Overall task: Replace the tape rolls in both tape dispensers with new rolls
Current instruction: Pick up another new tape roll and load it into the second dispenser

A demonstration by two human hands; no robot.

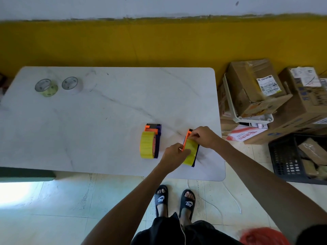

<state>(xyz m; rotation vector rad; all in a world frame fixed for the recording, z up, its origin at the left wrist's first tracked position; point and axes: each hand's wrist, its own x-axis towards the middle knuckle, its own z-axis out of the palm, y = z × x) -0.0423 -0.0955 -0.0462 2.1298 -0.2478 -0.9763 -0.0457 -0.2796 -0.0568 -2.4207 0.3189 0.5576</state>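
Two orange-and-black tape dispensers stand on the white marble table (106, 106), each carrying a yellow tape roll. The left dispenser (151, 140) stands alone, untouched. My left hand (175, 153) grips the right dispenser (191, 151) at its orange side, over the yellow roll. My right hand (203, 137) pinches the tape end at that dispenser's upper part, near the orange head. Two nearly used-up rolls lie flat at the table's far left: a greenish roll (46, 87) and a pale roll (71, 85).
Cardboard boxes (254, 85) and a white crate are stacked right of the table. A black plastic basket (297, 158) sits on the floor at right. My sandalled feet stand near the table's front edge. A red object lies bottom right.
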